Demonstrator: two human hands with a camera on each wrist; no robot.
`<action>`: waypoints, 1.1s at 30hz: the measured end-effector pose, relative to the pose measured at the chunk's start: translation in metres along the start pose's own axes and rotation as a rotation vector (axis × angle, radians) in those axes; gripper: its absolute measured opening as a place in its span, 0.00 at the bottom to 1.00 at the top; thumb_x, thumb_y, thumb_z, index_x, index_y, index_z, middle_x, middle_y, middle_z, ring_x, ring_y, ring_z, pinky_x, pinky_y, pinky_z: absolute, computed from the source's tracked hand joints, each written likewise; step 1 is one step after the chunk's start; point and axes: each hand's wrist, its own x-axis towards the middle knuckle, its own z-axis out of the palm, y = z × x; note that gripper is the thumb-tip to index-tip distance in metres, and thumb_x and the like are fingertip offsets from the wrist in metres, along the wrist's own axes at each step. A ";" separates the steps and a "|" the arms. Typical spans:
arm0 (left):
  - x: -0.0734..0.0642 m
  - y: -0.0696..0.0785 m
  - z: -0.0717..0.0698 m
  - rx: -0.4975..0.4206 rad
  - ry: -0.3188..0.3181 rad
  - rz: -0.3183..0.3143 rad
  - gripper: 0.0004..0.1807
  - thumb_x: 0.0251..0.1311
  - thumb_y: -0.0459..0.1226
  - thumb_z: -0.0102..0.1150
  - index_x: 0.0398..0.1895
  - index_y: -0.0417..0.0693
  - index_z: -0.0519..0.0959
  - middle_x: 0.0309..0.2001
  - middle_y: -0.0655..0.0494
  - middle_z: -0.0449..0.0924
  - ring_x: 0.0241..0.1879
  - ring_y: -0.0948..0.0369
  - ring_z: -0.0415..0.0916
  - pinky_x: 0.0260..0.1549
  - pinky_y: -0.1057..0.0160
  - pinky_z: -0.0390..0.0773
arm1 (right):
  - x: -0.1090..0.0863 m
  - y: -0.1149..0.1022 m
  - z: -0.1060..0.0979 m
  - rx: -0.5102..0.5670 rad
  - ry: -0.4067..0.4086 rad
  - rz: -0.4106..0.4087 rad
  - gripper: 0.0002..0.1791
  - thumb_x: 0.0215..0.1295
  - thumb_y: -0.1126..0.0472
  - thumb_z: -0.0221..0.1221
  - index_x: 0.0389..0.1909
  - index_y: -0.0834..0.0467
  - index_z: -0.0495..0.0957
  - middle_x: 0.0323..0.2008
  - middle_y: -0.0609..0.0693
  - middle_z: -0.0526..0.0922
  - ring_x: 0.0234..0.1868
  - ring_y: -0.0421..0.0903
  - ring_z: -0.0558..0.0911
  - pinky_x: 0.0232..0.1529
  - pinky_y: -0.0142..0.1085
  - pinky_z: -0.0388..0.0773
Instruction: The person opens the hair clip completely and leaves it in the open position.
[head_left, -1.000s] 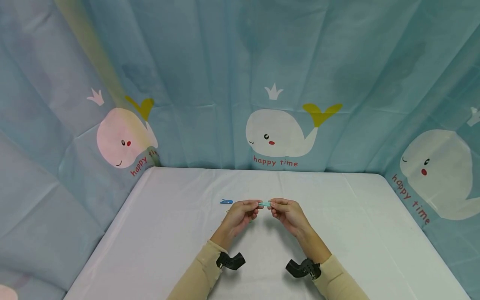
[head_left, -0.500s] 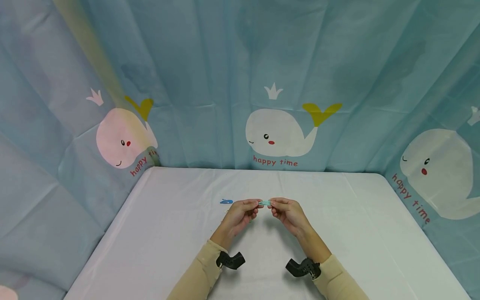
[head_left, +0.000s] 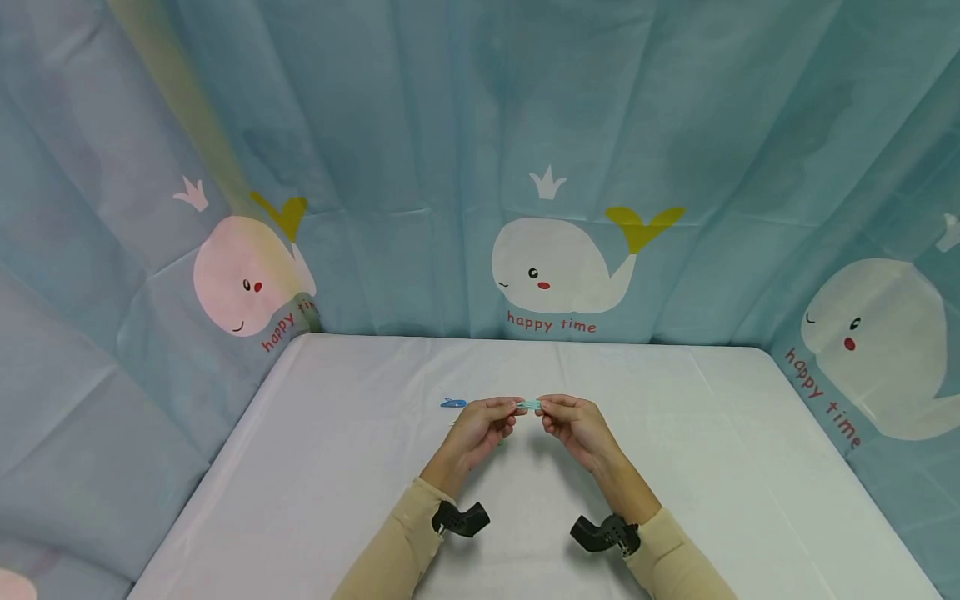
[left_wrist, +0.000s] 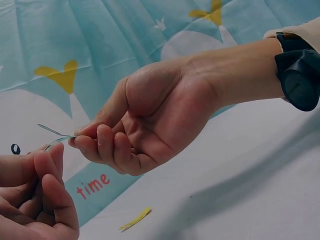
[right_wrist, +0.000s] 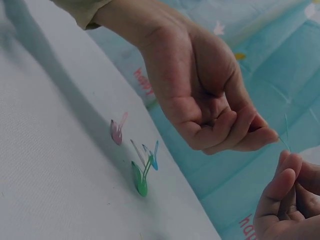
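Note:
A thin teal snap hair clip (head_left: 529, 406) is held level above the table between both hands. My left hand (head_left: 474, 433) pinches its left end between thumb and fingertips, and my right hand (head_left: 579, 429) pinches the right end the same way. From the left wrist, the clip (left_wrist: 60, 134) shows a slender strip standing away from the rest of it in a V. Below my left hand lie more snap clips on the tabletop: a green clip (right_wrist: 142, 184), a pink clip (right_wrist: 117, 134) and a blue clip (head_left: 453, 403), with a pale one beside them.
The table has a white cover (head_left: 675, 433). A yellow clip (left_wrist: 135, 219) lies on it in the left wrist view. Behind stands a blue curtain (head_left: 420, 275) printed with whales. Each wrist wears a black camera mount (head_left: 461, 520).
The hair clip and the fingertips of my right hand have risen very slightly. Both hands keep their pinch, and the blue clip on the table stays put.

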 end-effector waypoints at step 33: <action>0.008 0.028 -0.012 0.464 0.137 0.117 0.13 0.64 0.39 0.61 0.45 0.39 0.84 0.30 0.62 0.84 0.30 0.65 0.74 0.45 0.58 0.77 | 0.023 -0.006 0.010 -0.157 0.073 0.003 0.05 0.65 0.66 0.60 0.38 0.64 0.82 0.25 0.46 0.85 0.24 0.37 0.78 0.28 0.27 0.78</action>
